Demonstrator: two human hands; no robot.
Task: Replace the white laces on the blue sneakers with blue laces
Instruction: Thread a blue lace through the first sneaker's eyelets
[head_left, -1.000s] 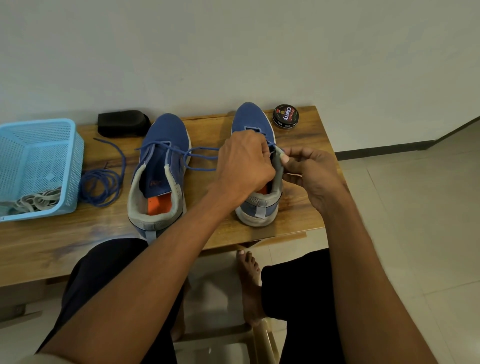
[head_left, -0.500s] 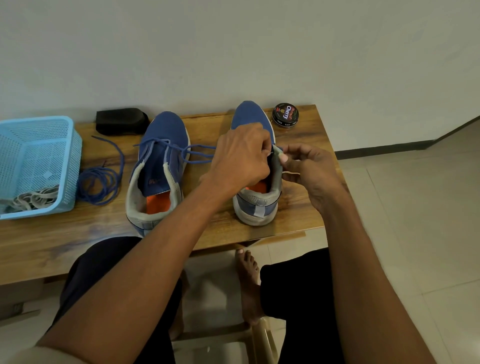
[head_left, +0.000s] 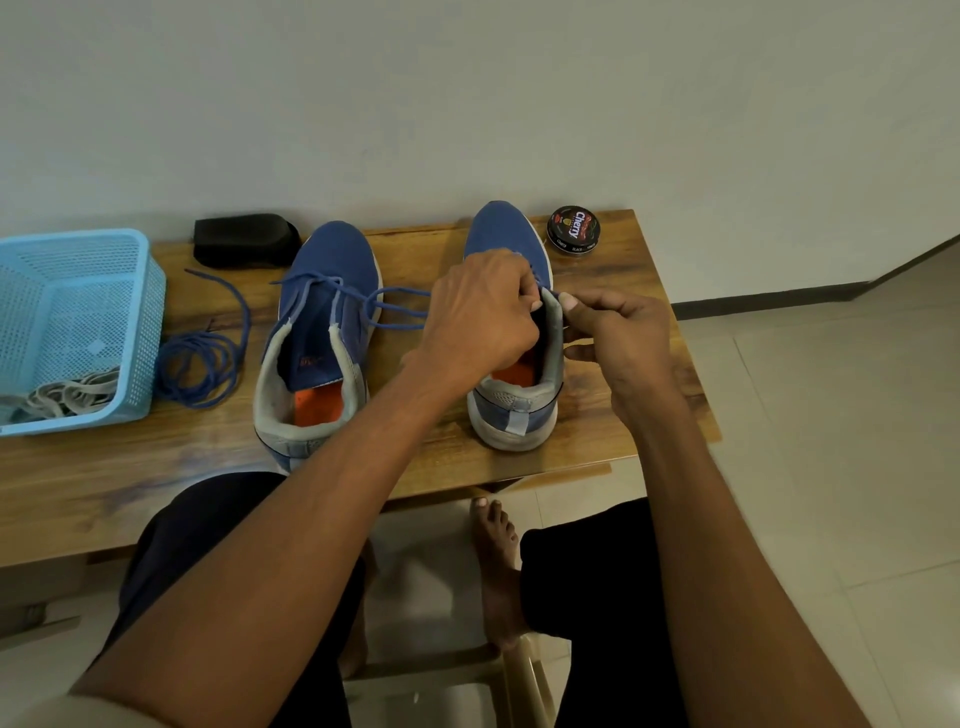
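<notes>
Two blue sneakers stand on the wooden table (head_left: 130, 467), heels toward me. The left sneaker (head_left: 322, 332) carries a loose blue lace (head_left: 384, 306) whose ends trail to the right. My left hand (head_left: 478, 317) hangs over the right sneaker (head_left: 514, 395), fingers curled and pinching a blue lace at the eyelets. My right hand (head_left: 618, 332) pinches the sneaker's right collar edge and the lace there. The lacing under my left hand is hidden. A spare blue lace (head_left: 200, 364) lies coiled left of the sneakers.
A light blue mesh basket (head_left: 135, 312) at the left holds white laces (head_left: 67, 397). A black brush block (head_left: 244, 240) and a round shoe polish tin (head_left: 573, 229) sit at the table's back edge by the wall. My knees and a bare foot (head_left: 496, 566) show below.
Both hands have stayed at the right sneaker's upper eyelets with small finger shifts. The view has tilted slightly; the sneakers and laces lie as before.
</notes>
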